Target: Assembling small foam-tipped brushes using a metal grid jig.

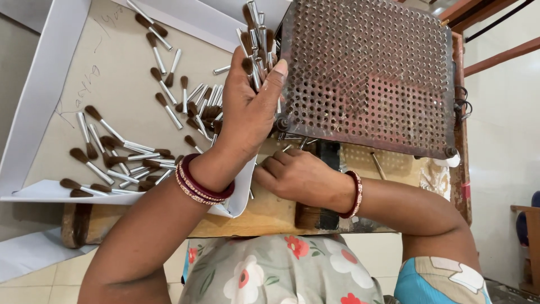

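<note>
A worker's left hand (247,107) clasps a bunch of brush heads (256,39) beside the perforated plate (365,73); the right hand (298,177) curls below it, grip unclear. Light, slippery ferrules suit gripping; soft bristles don't.

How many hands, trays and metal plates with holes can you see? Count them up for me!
Hands: 2 (left hand gripping a bunch of brushes, right hand below the plate)
Cardboard tray: 1
Metal plate with holes: 1
Total: 4
The loose brushes in the tray overlap too much to count.
</note>
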